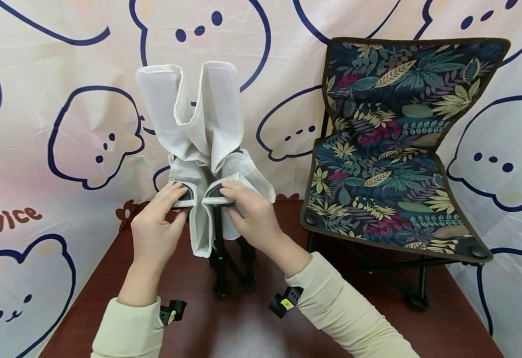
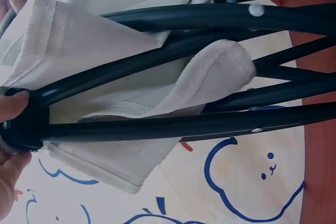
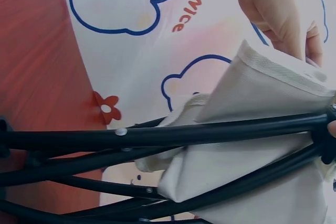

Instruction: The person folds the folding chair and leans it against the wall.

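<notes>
A folding chair with white fabric (image 1: pixel 221 104) stands mostly folded on the floor in the head view, its seat and back creased into deep folds. My left hand (image 1: pixel 155 226) grips the black corner piece at the seat's front left. On the matching right corner, my right hand (image 1: pixel 255 214) has its fingers on top and thumb below. The two corners are close together. In the left wrist view, a black corner joint (image 2: pixel 25 121) sits between my finger and thumb. Bundled black frame tubes (image 3: pixel 84 139) run beneath the fabric in the right wrist view.
To the right stands an unfolded chair (image 1: pixel 391 179) with dark leaf-patterned fabric. Both chairs stand on a reddish-brown surface (image 1: pixel 162 318). A pale curtain (image 1: pixel 82 59) with blue cartoon outlines hangs behind and at the sides.
</notes>
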Tool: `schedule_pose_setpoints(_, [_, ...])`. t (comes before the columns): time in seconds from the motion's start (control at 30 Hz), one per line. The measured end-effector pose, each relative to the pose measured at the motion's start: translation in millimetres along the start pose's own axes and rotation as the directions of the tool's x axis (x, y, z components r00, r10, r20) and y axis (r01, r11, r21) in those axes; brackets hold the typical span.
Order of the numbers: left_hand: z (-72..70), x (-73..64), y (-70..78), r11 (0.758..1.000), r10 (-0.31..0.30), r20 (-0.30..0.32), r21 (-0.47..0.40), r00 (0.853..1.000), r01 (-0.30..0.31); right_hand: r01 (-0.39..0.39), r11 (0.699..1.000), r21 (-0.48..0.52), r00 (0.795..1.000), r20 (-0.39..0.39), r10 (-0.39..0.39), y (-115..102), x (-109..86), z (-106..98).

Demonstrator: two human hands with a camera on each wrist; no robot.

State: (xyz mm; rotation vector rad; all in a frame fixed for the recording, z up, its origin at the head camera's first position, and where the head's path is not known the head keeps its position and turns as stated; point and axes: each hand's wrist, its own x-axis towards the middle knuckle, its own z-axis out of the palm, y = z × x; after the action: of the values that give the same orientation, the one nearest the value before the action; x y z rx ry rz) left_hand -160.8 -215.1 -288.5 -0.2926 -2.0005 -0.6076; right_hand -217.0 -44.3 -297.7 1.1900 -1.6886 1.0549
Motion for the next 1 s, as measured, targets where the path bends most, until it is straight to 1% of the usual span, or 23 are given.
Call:
schedule_pose_setpoints(0.13, [-1.1, -2.5, 0.9, 1.0, -0.014, 0.033, -0.02, 0.999, 0.015, -0.02, 0.999, 0.028, 1.0, -0.016, 0.02, 0, -4.1, 2])
schedule_pose_setpoints(0.2, [-0.4, -3.8, 1.1, 0.999, -0.018, 0.029, -0.046, 0.999, 0.019, -0.027, 0.999, 0.044, 0.999, -0.031, 0.029, 0, -5.8, 3])
schedule_pose_setpoints(0.3, [0.4, -5.2, -0.1, 0.997, -0.019, 0.011, -0.08, 1.0, 0.02, -0.042, 0.996, 0.073, 0.997, -0.054, 0.046, 0, -7.9, 4])
schedule_pose_setpoints(0.4, [0.0, -8.2, -2.2, 0.995, -0.036, -0.009, -0.091, 0.999, 0.035, -0.059, 0.994, 0.092, 0.995, -0.072, 0.066, -1, -10.3, 4])
schedule_pose_setpoints(0.5, [-1.2, -12.4, -4.2, 0.993, -0.059, -0.036, -0.108, 0.998, 0.055, -0.07, 0.994, 0.085, 0.995, -0.07, 0.076, -3, -13.4, 3])
schedule_pose_setpoints(0.63, [-2.1, -17.0, -5.9, 0.987, -0.092, -0.082, -0.142, 0.992, 0.08, -0.078, 0.994, 0.076, 0.996, -0.047, 0.081, -4, -17.3, 0])
schedule_pose_setpoints(0.77, [-4.3, -22.2, -6.5, 0.982, -0.124, -0.103, -0.154, 0.987, 0.108, -0.085, 0.994, 0.072, 0.995, -0.046, 0.088, -3, -21.6, -3])
schedule_pose_setpoints(0.93, [-6.6, -27.2, -7.7, 0.98, -0.131, -0.124, -0.165, 0.984, 0.11, -0.08, 0.993, 0.084, 0.995, -0.056, 0.085, -3, -25.3, -6])
schedule_pose_setpoints(1.0, [-7.5, -29.1, -8.5, 0.98, -0.141, -0.128, -0.162, 0.982, 0.119, -0.078, 0.992, 0.098, 0.995, -0.061, 0.084, -3, -27.1, -7])
